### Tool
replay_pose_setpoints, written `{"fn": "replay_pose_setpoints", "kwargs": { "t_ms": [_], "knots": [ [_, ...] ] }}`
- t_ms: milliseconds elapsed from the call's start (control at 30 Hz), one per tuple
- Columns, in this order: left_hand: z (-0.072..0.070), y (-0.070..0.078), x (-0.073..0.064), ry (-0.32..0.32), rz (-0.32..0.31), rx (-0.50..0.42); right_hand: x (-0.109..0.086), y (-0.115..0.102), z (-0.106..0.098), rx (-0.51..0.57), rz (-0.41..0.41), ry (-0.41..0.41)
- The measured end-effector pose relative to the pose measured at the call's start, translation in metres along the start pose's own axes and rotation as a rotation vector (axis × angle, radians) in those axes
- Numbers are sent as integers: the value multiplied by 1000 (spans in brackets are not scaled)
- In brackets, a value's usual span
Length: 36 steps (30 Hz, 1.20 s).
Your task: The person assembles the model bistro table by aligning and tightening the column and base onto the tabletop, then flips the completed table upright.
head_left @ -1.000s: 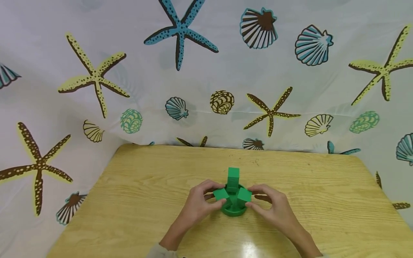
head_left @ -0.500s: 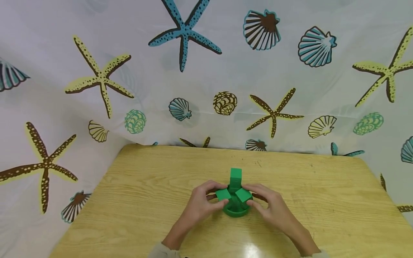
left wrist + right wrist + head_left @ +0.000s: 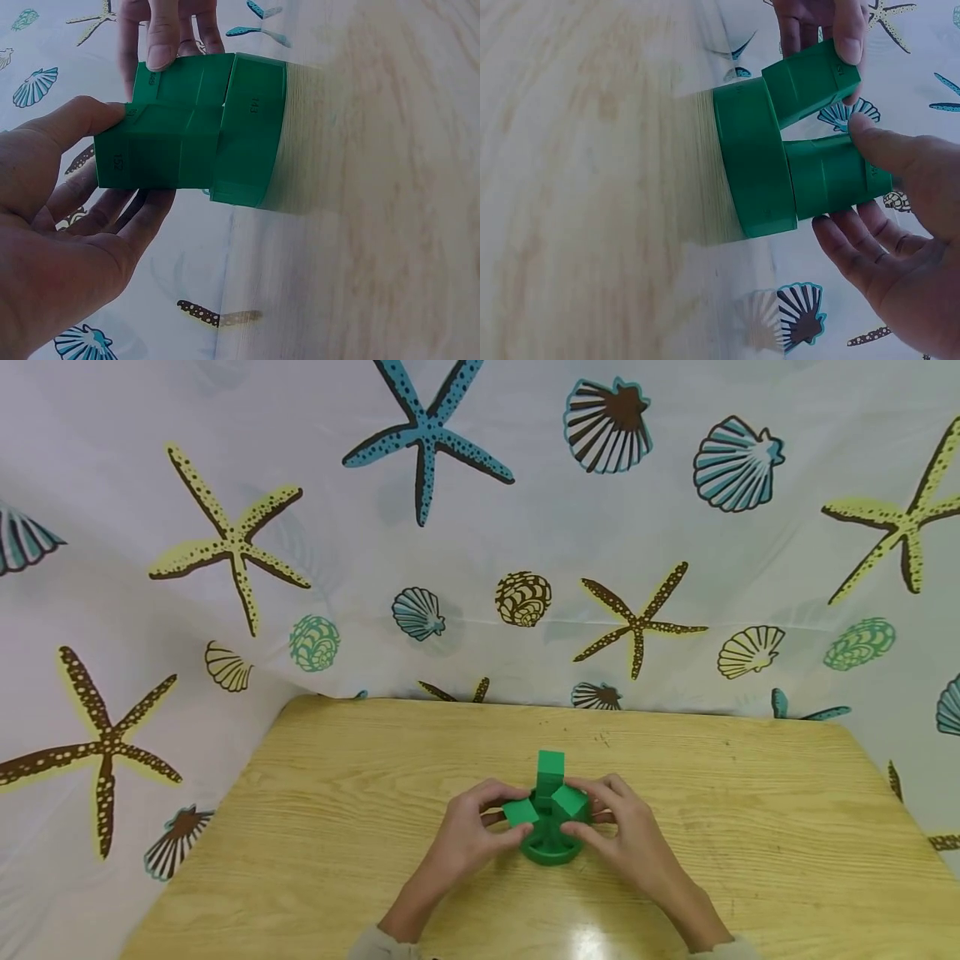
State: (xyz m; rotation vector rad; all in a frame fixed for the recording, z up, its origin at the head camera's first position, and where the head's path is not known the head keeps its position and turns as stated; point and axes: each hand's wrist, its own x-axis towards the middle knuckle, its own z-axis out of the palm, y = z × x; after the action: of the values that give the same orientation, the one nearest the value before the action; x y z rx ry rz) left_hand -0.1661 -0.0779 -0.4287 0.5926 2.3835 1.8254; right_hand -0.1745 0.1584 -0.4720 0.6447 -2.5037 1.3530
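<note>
A round green holder (image 3: 551, 857) stands on the table with three green square-ended blocks rising from it. My left hand (image 3: 463, 833) grips the left block (image 3: 521, 813) between thumb and fingers. With thumb and fingers, my right hand (image 3: 628, 839) holds the right block (image 3: 570, 802), whose top looks turned and tilted. The back block (image 3: 551, 764) stands upright, touched by neither hand. In the left wrist view, the left block (image 3: 150, 150) meets the holder (image 3: 251, 135); both bear small dark marks. In the right wrist view, the right block (image 3: 829, 176) leans slightly apart from the left one (image 3: 810, 79).
The wooden table (image 3: 337, 777) runs out to both sides of the holder. Behind it and at the sides hangs a white cloth (image 3: 465, 552) printed with starfish and shells.
My right hand has turned and tilted the right block in the holder, its fingers shifting around it. The left hand stays on the left block, and the back block stands as before.
</note>
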Motion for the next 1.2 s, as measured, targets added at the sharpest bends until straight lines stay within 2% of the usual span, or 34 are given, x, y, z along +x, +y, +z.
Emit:
{"fn": "replay_pose_setpoints", "kwargs": {
  "t_ms": [133,300,367,633,767,1000,1100,1200],
  "knots": [
    [-1,-1,0,-6,2,-2,-1,1,-5,16,27,14],
    [-2,-1,0,-1,5,2,-2,0,-10,149,60,21],
    [-2,-1,-1,4,7,3,-3,0,-10,167,57,24],
    [-1,0,-1,-3,15,-8,-5,0,-13,37,-1,-20],
    [-1,0,-1,0,8,-11,-6,-1,-18,63,-12,-41],
    [-1,0,0,1,7,-23,-9,-28,-23,148,104,7],
    [-1,-1,0,-2,6,-33,-9,-33,-23,148,88,26],
    [-1,-2,0,-4,7,-35,-10,-25,-19,119,47,31]
  ]
}}
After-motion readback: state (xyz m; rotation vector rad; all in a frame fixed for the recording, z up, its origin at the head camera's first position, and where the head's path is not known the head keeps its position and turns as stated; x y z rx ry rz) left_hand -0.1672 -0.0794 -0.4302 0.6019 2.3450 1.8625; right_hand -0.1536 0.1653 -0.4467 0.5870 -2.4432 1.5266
